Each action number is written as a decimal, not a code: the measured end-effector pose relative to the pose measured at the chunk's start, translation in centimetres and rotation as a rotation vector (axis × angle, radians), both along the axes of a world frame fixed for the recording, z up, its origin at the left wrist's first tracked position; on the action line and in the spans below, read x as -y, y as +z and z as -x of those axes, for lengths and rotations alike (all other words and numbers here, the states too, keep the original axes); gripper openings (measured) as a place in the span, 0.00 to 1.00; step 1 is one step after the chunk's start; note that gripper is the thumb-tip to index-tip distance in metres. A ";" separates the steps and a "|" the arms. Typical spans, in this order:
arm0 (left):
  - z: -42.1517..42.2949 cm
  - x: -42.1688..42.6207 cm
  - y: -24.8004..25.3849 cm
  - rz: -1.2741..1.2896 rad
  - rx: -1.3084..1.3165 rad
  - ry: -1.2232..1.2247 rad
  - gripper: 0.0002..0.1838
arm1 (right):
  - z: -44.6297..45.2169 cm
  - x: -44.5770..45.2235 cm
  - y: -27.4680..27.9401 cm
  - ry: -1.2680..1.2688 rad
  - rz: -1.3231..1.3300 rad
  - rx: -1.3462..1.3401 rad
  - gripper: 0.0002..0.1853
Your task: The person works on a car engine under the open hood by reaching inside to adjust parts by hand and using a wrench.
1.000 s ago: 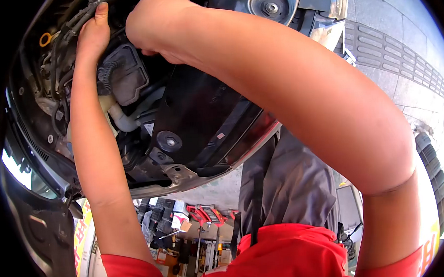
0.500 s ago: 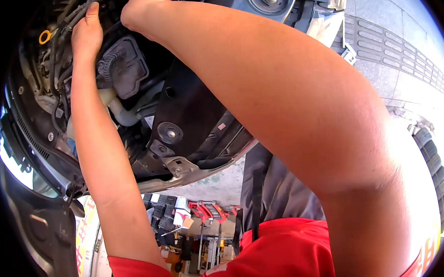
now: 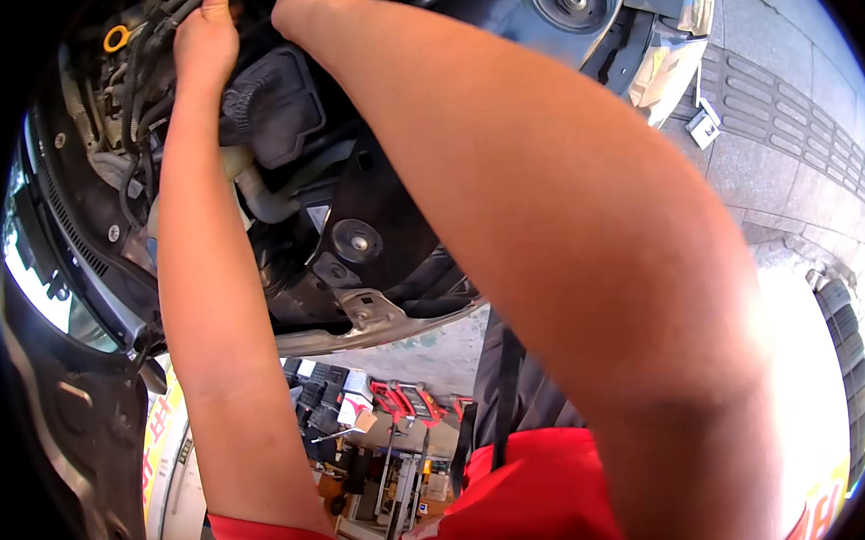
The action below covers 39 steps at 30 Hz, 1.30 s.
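Observation:
Both my arms reach over the fender into a car's engine bay. My left hand is near the top edge, its thumb up beside black hoses. Its other fingers curl out of sight around something I cannot make out. To the right, my right hand is bent at the wrist and partly cut off by the frame's top, so its fingers are hidden. Below the hands sits a black plastic housing with a ribbed hose. A yellow dipstick ring stands left of my left hand.
The dark fender edge runs below my arms. A headlight is at the upper right, with paving beyond. Red-handled tools and boxes lie on the floor. A tyre stands at far right.
The view has shifted, so the engine bay and both arms appear slightly higher and further right. Both hands stay at about the same spot in the engine bay.

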State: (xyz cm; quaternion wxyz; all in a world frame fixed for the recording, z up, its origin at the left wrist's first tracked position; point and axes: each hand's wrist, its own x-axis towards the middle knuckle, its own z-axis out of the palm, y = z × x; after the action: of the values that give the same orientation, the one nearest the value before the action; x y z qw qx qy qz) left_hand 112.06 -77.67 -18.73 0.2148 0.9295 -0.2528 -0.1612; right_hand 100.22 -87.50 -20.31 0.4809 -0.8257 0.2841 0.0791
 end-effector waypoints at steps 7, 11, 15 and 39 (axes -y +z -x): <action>0.6 1.5 -0.3 -0.121 -0.214 0.162 0.43 | 0.3 -1.0 -0.4 -1.155 -0.968 0.264 0.20; 1.3 1.6 0.6 -0.030 -0.431 0.356 0.45 | 2.2 0.2 2.2 -0.971 -0.660 0.060 0.07; 2.1 2.1 1.0 -0.062 -0.343 0.342 0.47 | 0.8 -0.6 0.8 -0.980 -0.641 0.057 0.07; 0.4 0.4 -1.5 0.171 -0.434 0.066 0.40 | 0.0 0.9 1.4 -0.893 -0.602 0.039 0.15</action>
State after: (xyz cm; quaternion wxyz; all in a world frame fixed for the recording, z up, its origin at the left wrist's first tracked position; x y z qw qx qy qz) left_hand 111.70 -78.03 -20.19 0.3471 0.8594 -0.1827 -0.3279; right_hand 100.17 -88.37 -18.90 0.6882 -0.4516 0.5634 -0.0706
